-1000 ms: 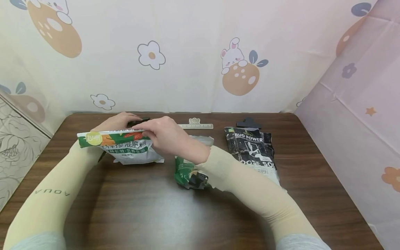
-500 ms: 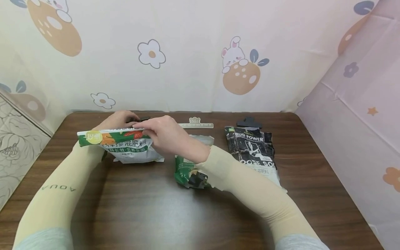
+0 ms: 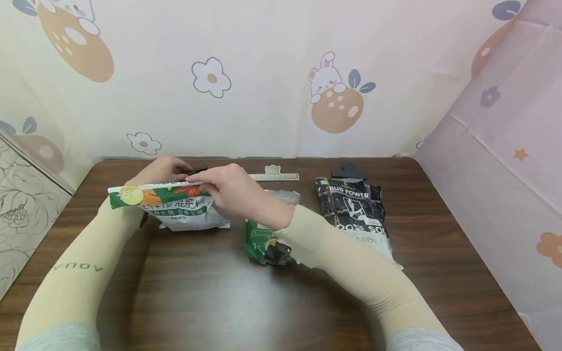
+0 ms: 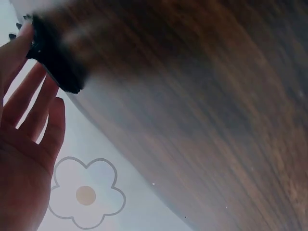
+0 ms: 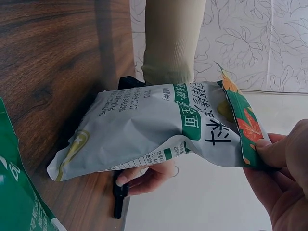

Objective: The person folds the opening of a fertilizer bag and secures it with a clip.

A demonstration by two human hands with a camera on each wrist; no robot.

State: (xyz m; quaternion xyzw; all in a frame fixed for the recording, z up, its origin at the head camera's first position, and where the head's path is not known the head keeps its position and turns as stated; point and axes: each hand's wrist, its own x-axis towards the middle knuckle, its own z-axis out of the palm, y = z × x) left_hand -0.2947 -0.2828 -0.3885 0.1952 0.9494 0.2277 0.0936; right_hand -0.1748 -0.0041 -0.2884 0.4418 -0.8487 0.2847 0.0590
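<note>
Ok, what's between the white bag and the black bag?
In the head view, a green bag, partly hidden by the right arm, with a pale clip farther back.

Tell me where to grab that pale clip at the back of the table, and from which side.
Take the pale clip by its tab, probably from above and slightly right: it juts from the middle of the long bar, narrow enough to pinch, and in the head view the right hand sits by the bar's left end.
</note>
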